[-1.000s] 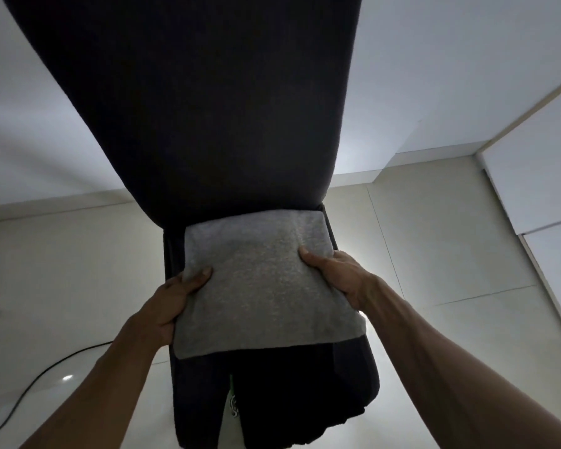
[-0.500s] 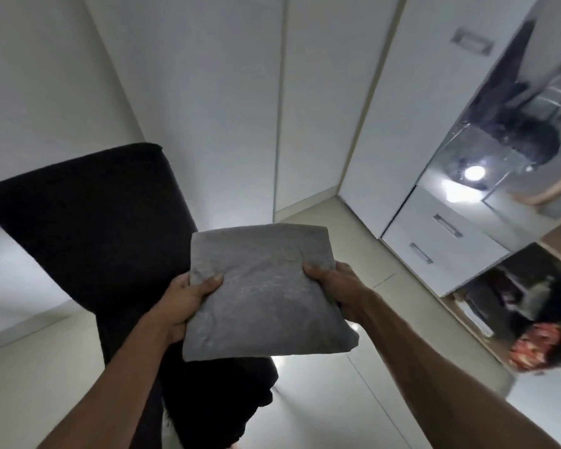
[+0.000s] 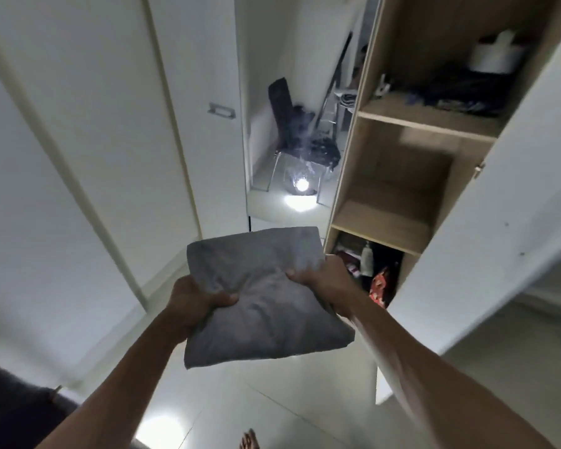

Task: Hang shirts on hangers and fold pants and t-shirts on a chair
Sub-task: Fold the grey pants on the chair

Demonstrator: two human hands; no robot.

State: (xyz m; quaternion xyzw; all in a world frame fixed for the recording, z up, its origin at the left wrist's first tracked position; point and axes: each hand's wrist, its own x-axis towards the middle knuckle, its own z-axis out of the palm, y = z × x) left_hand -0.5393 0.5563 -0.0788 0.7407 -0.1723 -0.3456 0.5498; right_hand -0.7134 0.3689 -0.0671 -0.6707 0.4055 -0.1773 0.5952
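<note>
Before open wardrobe shelves (image 3: 399, 176), both hands grip folded grey garment (image 3: 263, 296) sides.

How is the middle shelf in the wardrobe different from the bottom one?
The middle shelf looks bare, while the bottom shelf is stuffed with things, some red. The middle shelf is lit enough to show its wood; the bottom shelf is dark. Both sit in the same open wardrobe.

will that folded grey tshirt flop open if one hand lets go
Probably: the folded grey t-shirt dimples under both thumbs, so it is soft. Its free corners droop slightly beyond the left hand and right hand. It looks light.
</note>
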